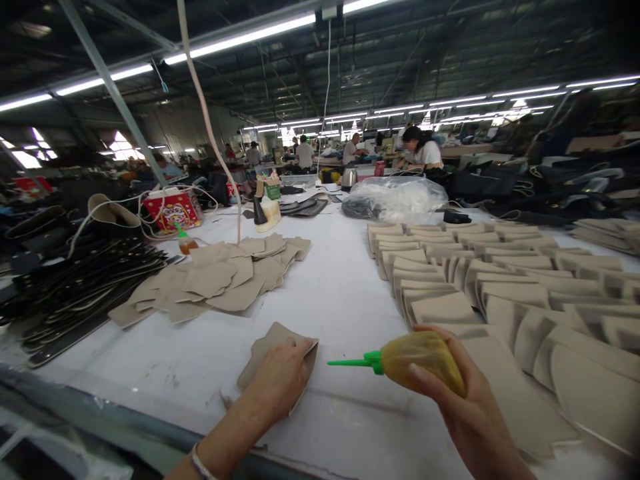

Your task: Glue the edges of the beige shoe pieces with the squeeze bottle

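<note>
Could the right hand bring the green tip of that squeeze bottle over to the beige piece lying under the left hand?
Probably yes. The right hand holds the squeeze bottle with its green tip already aimed at the beige piece, and only bare white table lies between. The left hand covers much of that piece.

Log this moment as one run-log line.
left hand: pressing flat on beige piece | right hand: gripping glue bottle, green nozzle pointing left | surface: white table
</note>
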`<state>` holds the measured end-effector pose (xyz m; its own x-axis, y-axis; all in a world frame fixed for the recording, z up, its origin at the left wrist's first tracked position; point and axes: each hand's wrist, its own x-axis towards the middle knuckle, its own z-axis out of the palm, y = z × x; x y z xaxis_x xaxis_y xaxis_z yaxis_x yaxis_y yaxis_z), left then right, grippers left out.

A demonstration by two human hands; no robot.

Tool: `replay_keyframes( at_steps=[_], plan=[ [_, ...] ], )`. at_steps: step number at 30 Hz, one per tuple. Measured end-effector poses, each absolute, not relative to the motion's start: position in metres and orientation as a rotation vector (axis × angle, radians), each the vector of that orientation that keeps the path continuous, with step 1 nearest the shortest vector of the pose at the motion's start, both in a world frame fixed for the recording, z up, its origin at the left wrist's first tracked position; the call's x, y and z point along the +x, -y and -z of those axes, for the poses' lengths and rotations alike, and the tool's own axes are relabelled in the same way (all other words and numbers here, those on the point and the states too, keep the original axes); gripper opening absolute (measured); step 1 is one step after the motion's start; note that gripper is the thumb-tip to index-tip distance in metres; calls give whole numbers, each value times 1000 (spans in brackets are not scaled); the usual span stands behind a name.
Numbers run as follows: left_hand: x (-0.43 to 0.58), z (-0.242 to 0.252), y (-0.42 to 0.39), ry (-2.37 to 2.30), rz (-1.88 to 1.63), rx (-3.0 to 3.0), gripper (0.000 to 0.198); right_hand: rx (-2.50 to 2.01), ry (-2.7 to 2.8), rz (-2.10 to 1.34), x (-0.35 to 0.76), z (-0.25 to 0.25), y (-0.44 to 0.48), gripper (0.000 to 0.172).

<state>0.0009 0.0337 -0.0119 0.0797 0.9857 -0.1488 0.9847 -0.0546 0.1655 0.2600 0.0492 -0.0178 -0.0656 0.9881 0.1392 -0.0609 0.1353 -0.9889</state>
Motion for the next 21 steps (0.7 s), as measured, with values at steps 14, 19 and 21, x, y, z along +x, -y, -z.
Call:
replay_keyframes(
  at_steps=[14, 19, 21],
  plan=[
    [-9, 27, -36, -1889, -250, 2143, 37, -1055, 1830, -762, 219, 16, -76, 53],
    [-8, 28, -35, -1910, -237, 2147, 34, -984, 1934, -647, 213, 14, -77, 49],
    [-7, 29, -34, -1921, -218, 2156, 36, -965, 1969, -587, 212, 13, -76, 47]
  ],
)
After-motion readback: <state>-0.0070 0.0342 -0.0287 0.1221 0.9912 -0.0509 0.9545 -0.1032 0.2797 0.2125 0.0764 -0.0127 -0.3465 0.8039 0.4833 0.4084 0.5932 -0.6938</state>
